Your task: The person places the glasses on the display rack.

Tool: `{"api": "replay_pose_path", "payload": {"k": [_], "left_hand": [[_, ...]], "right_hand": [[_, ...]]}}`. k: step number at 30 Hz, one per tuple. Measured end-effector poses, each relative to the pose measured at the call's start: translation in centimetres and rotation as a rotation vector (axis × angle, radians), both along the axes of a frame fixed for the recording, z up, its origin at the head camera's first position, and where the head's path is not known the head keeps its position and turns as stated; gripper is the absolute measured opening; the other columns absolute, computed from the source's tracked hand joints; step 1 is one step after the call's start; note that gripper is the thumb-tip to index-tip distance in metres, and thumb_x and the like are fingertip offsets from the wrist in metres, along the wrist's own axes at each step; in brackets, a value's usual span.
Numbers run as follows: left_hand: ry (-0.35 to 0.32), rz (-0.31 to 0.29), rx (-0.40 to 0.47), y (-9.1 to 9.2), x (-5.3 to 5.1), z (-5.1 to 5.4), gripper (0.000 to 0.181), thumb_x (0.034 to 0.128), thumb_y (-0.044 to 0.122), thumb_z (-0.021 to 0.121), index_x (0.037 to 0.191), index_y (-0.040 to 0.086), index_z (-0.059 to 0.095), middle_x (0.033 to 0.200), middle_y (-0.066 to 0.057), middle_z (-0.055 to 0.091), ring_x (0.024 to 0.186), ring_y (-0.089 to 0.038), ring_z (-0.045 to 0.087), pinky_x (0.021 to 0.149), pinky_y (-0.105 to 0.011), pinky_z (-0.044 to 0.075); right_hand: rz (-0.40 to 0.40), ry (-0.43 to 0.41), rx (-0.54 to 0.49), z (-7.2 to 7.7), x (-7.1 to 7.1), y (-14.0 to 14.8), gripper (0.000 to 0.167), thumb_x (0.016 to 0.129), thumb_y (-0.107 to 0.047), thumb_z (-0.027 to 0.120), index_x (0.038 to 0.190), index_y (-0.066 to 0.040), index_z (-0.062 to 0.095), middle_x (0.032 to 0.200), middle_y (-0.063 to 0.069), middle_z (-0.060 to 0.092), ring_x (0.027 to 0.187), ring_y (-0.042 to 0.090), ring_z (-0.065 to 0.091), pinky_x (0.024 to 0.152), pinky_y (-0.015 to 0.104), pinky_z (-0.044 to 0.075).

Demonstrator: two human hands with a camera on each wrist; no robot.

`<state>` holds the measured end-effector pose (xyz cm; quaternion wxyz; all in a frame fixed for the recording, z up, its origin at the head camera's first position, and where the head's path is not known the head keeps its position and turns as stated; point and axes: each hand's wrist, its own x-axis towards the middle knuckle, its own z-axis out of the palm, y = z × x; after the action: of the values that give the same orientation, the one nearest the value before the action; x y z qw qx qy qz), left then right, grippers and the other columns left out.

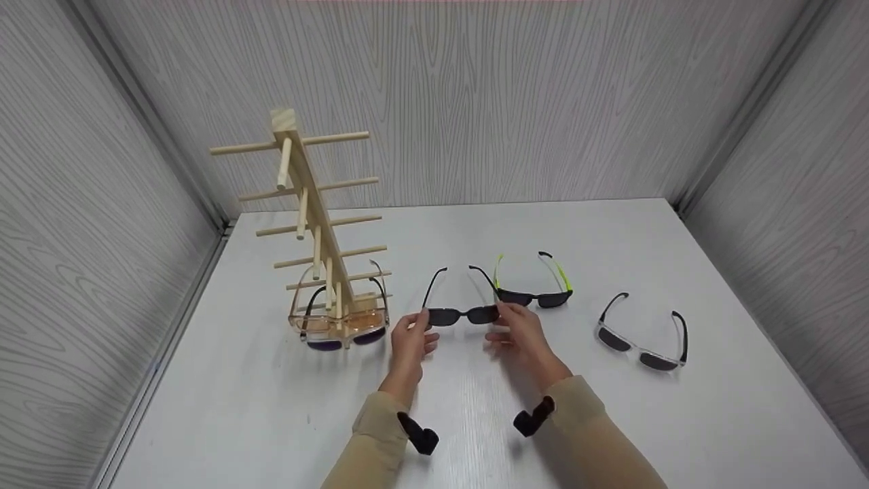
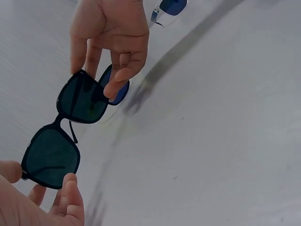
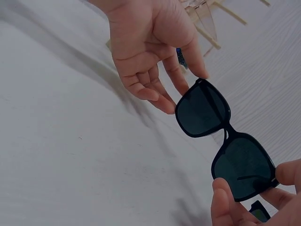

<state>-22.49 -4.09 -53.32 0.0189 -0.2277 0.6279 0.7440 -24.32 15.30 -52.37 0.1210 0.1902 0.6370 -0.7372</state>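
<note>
Black sunglasses (image 1: pixel 483 314) with dark lenses are held up between both hands, temples unfolded and pointing away. The left hand (image 1: pixel 410 345) pinches the frame's left end, and the right hand (image 1: pixel 526 339) pinches its right end. In the left wrist view the sunglasses (image 2: pixel 50 155) hang between the left hand (image 2: pixel 33 202) and the right hand (image 2: pixel 113 37). The right wrist view shows the dark lenses (image 3: pixel 242 165) from the front, with the right hand (image 3: pixel 263 202) at one end and the left hand (image 3: pixel 150 47) at the other.
A wooden rack (image 1: pixel 316 204) with several pegs stands on the left; clear-orange glasses (image 1: pixel 366 319) and dark-lensed glasses (image 1: pixel 370 336) are on its lower pegs. Behind the right hand lie sunglasses with yellow-green temples (image 1: pixel 561 275). Clear-framed sunglasses (image 1: pixel 657 360) lie farther right on the white table (image 1: pixel 733 421).
</note>
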Motion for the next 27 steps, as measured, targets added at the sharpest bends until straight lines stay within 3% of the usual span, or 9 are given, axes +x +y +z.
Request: {"api": "replay_pose_path", "payload": {"k": [7, 16, 22, 27], "left_hand": [[0.107, -0.088, -0.121, 0.0, 0.8, 0.7, 0.031, 0.0957, 0.029, 0.052, 0.108, 0.002, 0.059, 0.100, -0.019, 0.060, 0.083, -0.036, 0.064, 0.060, -0.031, 0.050], [0.133, -0.176, -0.214, -0.4, 2.0, 2.4, 0.032, 0.0959, 0.030, 0.051, 0.113, 0.005, 0.060, 0.103, -0.017, 0.060, 0.078, -0.031, 0.066, 0.058, -0.029, 0.050], [0.152, -0.177, -0.225, -0.7, 2.7, 3.4, 0.030, 0.0956, 0.029, 0.052, 0.112, 0.005, 0.061, 0.103, -0.017, 0.059, 0.077, -0.030, 0.066, 0.061, -0.032, 0.050], [0.190, -0.174, -0.265, -1.1, 3.4, 4.1, 0.031, 0.0949, 0.030, 0.054, 0.113, 0.007, 0.061, 0.102, -0.014, 0.059, 0.073, -0.026, 0.066, 0.063, -0.032, 0.050]], "right_hand": [[-0.010, 0.004, 0.049, 0.8, 0.9, 0.4, 0.035, 0.096, -0.032, 0.052, 0.123, -0.010, 0.054, 0.112, 0.018, 0.054, 0.071, 0.025, 0.065, 0.064, 0.036, 0.054], [-0.001, 0.070, 0.092, 2.1, 2.2, 0.5, 0.034, 0.096, -0.032, 0.050, 0.121, -0.009, 0.055, 0.107, 0.018, 0.056, 0.072, 0.026, 0.065, 0.062, 0.038, 0.054], [-0.014, 0.190, 0.147, 2.3, 3.0, 0.1, 0.035, 0.097, -0.032, 0.051, 0.118, -0.006, 0.058, 0.103, 0.018, 0.058, 0.073, 0.028, 0.066, 0.062, 0.037, 0.054], [-0.023, 0.236, 0.153, 2.6, 3.6, 0.0, 0.033, 0.096, -0.031, 0.052, 0.115, -0.006, 0.060, 0.099, 0.015, 0.060, 0.072, 0.027, 0.066, 0.060, 0.034, 0.053]]}}
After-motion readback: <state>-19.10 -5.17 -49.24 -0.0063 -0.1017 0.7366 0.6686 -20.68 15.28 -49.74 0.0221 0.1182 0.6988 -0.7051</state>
